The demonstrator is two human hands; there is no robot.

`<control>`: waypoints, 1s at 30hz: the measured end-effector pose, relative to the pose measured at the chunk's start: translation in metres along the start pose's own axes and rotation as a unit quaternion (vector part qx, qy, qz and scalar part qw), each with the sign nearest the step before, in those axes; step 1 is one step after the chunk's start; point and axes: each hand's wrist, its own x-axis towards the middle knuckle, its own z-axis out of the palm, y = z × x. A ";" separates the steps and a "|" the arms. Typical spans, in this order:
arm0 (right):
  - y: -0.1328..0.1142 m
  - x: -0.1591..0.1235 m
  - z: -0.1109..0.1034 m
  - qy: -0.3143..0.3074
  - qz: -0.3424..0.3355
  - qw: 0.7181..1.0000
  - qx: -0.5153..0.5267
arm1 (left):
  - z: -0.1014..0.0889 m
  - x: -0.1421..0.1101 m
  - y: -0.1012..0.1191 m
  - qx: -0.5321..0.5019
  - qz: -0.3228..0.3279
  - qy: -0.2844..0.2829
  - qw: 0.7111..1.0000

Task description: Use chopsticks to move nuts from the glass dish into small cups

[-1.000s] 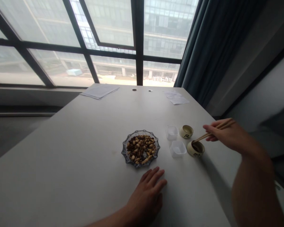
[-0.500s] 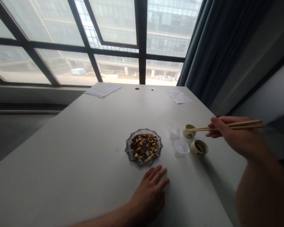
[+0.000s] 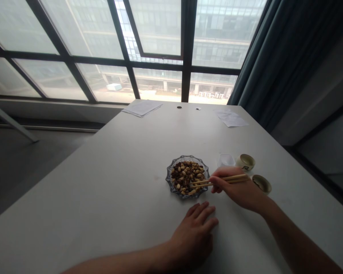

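A pair of wooden chopsticks (image 3: 231,179) is held in my right hand (image 3: 237,190), just right of the glass dish. Their tips reach into the mixed nuts and seeds (image 3: 185,173) that fill the scalloped glass dish (image 3: 169,186). Whether a piece is pinched between the tips is too small to tell. My left hand (image 3: 196,232) rests on the table below the dish, fingers spread, holding nothing. One clear plastic cup (image 3: 226,159) shows behind my right hand; a second one seen earlier is hidden by it.
Two small ceramic cups stand right of the plastic cup: one with a dark character (image 3: 246,162), and a nearer one (image 3: 263,185) partly behind my right hand. Papers (image 3: 143,108) and another sheet (image 3: 231,118) lie on the white table's (image 3: 117,182) far end, near the window.
My right hand has brought the chopsticks left from the ceramic cups into the dish of nuts. The whole view has shifted, so the table sits further right. My left hand stays resting.
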 end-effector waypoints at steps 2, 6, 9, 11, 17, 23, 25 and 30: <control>0.002 0.002 0.003 -0.008 0.001 1.000 0.008 | 0.001 -0.001 0.000 0.003 0.000 0.003 1.000; 0.005 0.006 0.007 -0.011 0.006 1.000 0.009 | 0.002 0.000 -0.001 0.006 -0.001 0.003 1.000; 0.006 0.007 0.007 -0.013 0.017 1.000 0.006 | 0.001 0.000 0.000 0.005 0.001 0.001 1.000; 0.007 0.006 0.006 -0.012 0.024 1.000 0.007 | 0.000 0.000 0.000 0.004 0.002 0.002 1.000; 0.013 0.005 0.009 0.007 0.033 0.999 0.022 | 0.000 0.000 0.000 0.000 -0.001 0.003 1.000; 0.001 -0.009 -0.008 0.083 0.060 0.995 0.013 | -0.001 0.000 0.000 -0.003 -0.004 -0.003 1.000; -0.009 -0.023 -0.027 0.143 0.067 0.987 0.001 | -0.002 0.000 0.001 -0.006 -0.006 -0.007 1.000; -0.017 -0.067 -0.088 0.330 0.078 0.933 -0.123 | -0.005 0.000 0.001 -0.010 -0.008 -0.015 1.000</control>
